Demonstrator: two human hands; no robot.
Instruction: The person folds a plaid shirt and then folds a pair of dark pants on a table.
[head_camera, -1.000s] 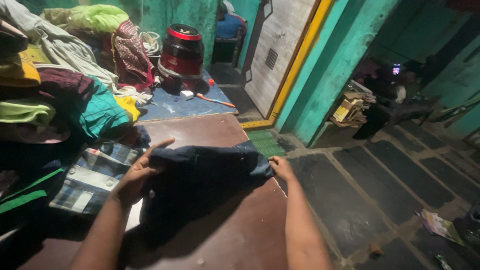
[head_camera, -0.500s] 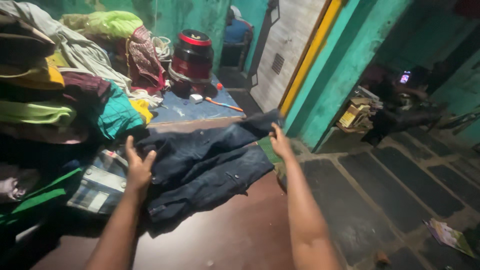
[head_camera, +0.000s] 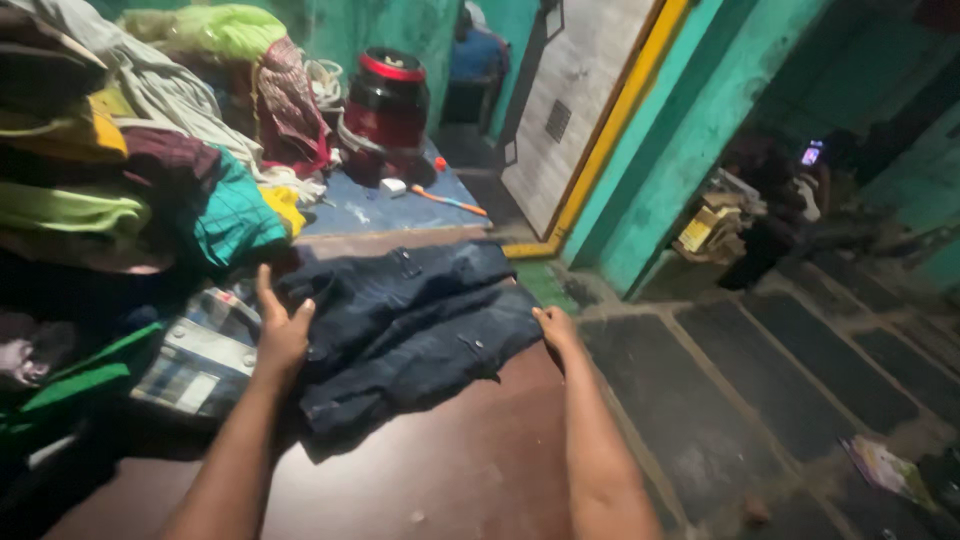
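Jeans (head_camera: 410, 320), airborne half a second ago, now lie spread on the brown table (head_camera: 470, 470). Left hand (head_camera: 282, 335) presses flat, fingers open, on their left edge; right hand (head_camera: 556, 327) pinches the right edge. Checked cloth (head_camera: 195, 360) sits left.

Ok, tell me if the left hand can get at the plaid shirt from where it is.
Probably yes. The left hand rests flat on the dark jeans' left edge, and the plaid shirt lies uncovered right beside it on the table, with nothing between them.
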